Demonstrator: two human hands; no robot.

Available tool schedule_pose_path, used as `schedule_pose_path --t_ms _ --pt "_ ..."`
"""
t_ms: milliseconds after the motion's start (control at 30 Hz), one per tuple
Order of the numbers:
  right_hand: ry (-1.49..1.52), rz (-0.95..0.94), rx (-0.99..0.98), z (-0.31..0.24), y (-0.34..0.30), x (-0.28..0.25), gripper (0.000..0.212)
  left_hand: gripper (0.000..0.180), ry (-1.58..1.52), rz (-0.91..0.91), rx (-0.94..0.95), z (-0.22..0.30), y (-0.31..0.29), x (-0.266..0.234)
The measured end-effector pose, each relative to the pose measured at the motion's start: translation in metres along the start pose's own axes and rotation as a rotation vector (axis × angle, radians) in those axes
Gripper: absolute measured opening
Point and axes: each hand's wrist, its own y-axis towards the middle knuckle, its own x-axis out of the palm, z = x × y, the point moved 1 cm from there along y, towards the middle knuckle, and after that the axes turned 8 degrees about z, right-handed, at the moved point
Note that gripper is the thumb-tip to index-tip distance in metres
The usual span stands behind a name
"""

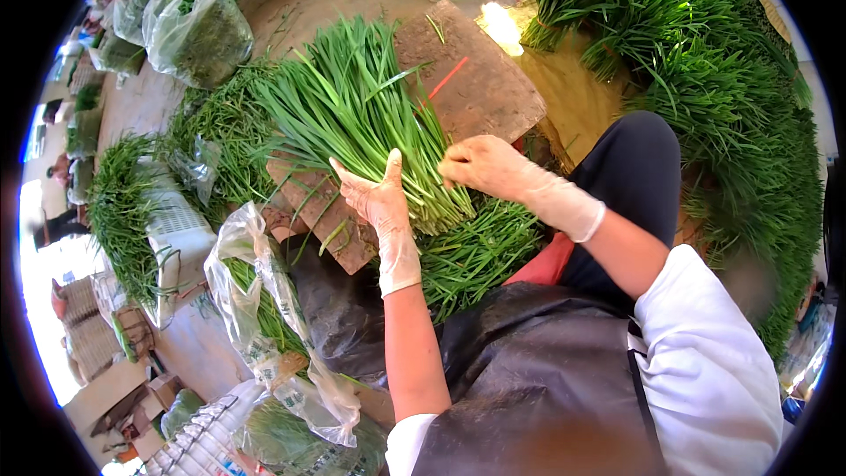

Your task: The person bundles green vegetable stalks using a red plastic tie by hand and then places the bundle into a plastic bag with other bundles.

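Note:
A large bunch of green chives (pixel 361 106) lies across a brown board (pixel 476 70), leaves toward the far left and pale stems toward me. My left hand (pixel 377 197), in a thin pale glove, rests against the near left side of the bunch. Its thumb is up and the fingers are stretched apart. Gloved too, my right hand (pixel 485 167) is at the right edge of the stems with its fingers curled together. What they pinch is hidden. On the board beyond the bunch is a narrow red strip (pixel 448 77). Loose chives (pixel 485 251) lie below the stems, by my lap.
Many chive bunches (pixel 696 97) are stacked along the right. At left are a white plastic crate (pixel 181 229), an open clear bag (pixel 256 300) and loose greens (pixel 220 128). A filled plastic bag (pixel 198 31) stands farther back. My bent knee (pixel 639 159) is beside my right forearm.

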Motion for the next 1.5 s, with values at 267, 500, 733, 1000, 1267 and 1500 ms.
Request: schedule_pose_path --t_ms 267,500,733,1000,1267,1500 --pt "-0.436 -0.076 0.021 -0.026 0.026 -0.038 0.028 0.114 -0.070 -0.047 0.076 -0.021 0.010 -0.003" --pt "-0.481 0.369 -0.227 0.010 0.140 -0.003 0.024 0.113 -0.140 -0.139 0.045 -0.016 0.011 -0.008" --pt "0.155 0.386 -0.228 -0.022 0.087 -0.068 0.025 0.108 -0.029 -0.154 0.013 -0.013 0.020 -0.022" --pt "0.973 0.050 -0.073 -0.048 0.015 -0.028 0.034 0.119 0.253 -0.029 0.232 0.018 0.040 0.013" --pt "1.273 -0.216 0.231 -0.080 -0.093 -0.011 0.032 0.115 0.340 -0.073 0.305 0.004 0.041 0.022" --pt "-0.100 -0.363 0.093 -0.049 -0.085 0.040 0.032 0.097 0.054 -0.077 0.354 -0.025 0.052 0.010"
